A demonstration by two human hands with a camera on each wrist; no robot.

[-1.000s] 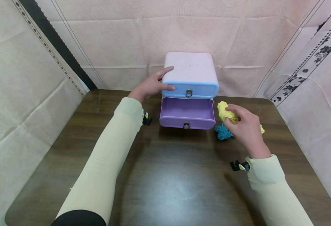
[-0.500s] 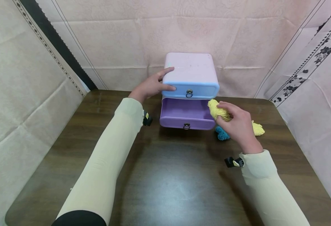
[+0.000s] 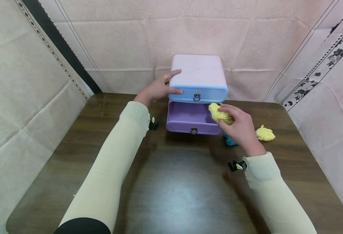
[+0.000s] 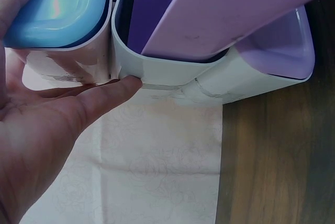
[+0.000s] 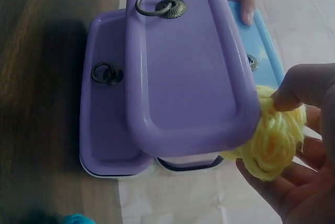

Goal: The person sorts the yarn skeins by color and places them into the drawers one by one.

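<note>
Yarn (image 3: 219, 113): yellow, strands looped into a plump bundle, pinched by right grip (image 3: 241, 127) at open drawer's (image 3: 178, 126) three o'clock. Left grip (image 3: 159, 87): spread against cabinet (image 3: 199, 70).

Makeshift tabletop booth (image 3: 22, 107), dark wood-grain table (image 3: 171, 182), pale creased patterned sheets (image 3: 200, 35) on three sides
</note>
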